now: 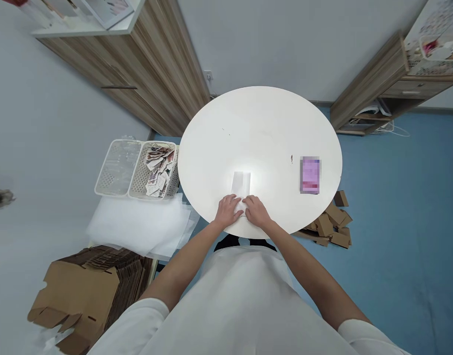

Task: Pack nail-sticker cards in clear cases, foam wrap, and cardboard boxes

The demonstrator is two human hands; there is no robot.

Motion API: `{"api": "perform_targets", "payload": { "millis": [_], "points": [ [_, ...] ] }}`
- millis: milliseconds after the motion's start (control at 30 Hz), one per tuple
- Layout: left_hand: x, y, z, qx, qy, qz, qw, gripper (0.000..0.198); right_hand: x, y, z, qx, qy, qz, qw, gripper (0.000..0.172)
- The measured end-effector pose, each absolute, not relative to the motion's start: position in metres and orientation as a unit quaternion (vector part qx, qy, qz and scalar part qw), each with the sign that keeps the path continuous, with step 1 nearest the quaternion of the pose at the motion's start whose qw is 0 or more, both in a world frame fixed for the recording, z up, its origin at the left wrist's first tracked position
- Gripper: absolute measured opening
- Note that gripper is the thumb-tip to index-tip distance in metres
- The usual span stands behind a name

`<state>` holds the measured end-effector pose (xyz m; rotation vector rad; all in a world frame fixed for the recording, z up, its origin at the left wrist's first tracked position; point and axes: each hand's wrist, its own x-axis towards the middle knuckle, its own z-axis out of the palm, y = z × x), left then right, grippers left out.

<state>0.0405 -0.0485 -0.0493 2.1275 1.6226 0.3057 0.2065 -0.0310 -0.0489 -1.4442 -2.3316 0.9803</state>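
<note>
A narrow, folded piece of thin white paper lies on the white oval table, close to its front edge. My left hand grips the near part of the paper from the left, its thumb and fingertips on it. From the other side my right hand holds the same part, fingertips nearly meeting those of the left. Whatever the paper may enclose is hidden. Farther right on the tabletop rests a purple-pink rectangular item, blurred out.
At left stand two white baskets, one with printed cards, beside a stack of white sheets. Flattened brown cardboard boxes are stacked below. Small brown boxes lie right of the table. Wooden cabinets stand behind.
</note>
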Motion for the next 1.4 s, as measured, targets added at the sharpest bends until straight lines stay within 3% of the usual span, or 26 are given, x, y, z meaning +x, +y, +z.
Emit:
{"api": "perform_targets", "payload": {
  "millis": [167, 333, 633, 833, 933, 1133, 1400],
  "points": [
    [0.035, -0.041, -0.051, 0.772, 0.576, 0.144, 0.226, 0.048, 0.208, -0.040, -0.051, -0.397, -0.876, 0.264, 0.072, 0.053],
    [0.033, -0.036, -0.053, 0.781, 0.555, 0.158, 0.237, 0.041, 0.189, -0.037, -0.055, -0.449, -0.865, 0.218, 0.057, 0.039],
    [0.017, -0.036, -0.040, 0.821, 0.452, 0.164, 0.308, 0.029, 0.178, -0.058, -0.037, -0.468, -0.858, 0.203, 0.067, 0.033],
    [-0.002, -0.057, -0.027, 0.832, 0.386, 0.114, 0.382, 0.046, 0.178, -0.087, -0.024, -0.504, -0.822, 0.262, 0.040, 0.026],
    [-0.002, -0.059, -0.029, 0.819, 0.402, 0.107, 0.395, 0.051, 0.179, -0.082, -0.016, -0.524, -0.804, 0.279, 0.004, 0.021],
    [0.007, -0.046, -0.045, 0.764, 0.484, 0.132, 0.406, 0.018, 0.179, -0.047, -0.009, -0.511, -0.809, 0.291, -0.001, 0.013],
    [0.009, -0.041, -0.058, 0.634, 0.590, 0.200, 0.458, 0.035, 0.176, -0.011, -0.025, -0.569, -0.765, 0.302, -0.012, 0.027]
  ]
}}
